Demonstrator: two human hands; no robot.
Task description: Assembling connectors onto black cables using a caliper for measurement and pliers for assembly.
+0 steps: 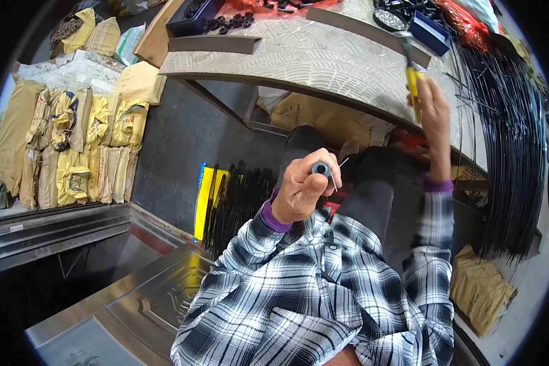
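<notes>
Left hand (302, 189): raised in front of the chest, fingers (294, 175) curled shut around a small dark cylindrical piece (321, 169) with a hollow end facing the camera. A thin metal pin (334, 181) projects downward from beside that piece, next to the thumb; whether it is seated in the piece cannot be told.

Right hand (434, 116): lifted higher, at the near edge of the table (311, 61), fingers closed around the yellow handle of a hand tool (413, 85). The tool stands roughly upright, its grey upper end reaching over the table surface; the type of head is too blurred to tell.

The two hands are well apart, the cylindrical piece held low and central, the tool up and to the right.

Surroundings: the table has a ribbed grey top carrying a long dark metal bar (213, 44), a dark tray of small black parts (195, 17) and a blue box (430, 32). A large bundle of thin black rods (512, 152) hangs along the right side. A second bundle of black rods (238, 201) lies on the floor beside a yellow sheet (204, 195). Stacked yellow and tan sacks (73, 146) fill the left. Both forearms wear a black-and-white plaid shirt (311, 287) with purple cuffs.
</notes>
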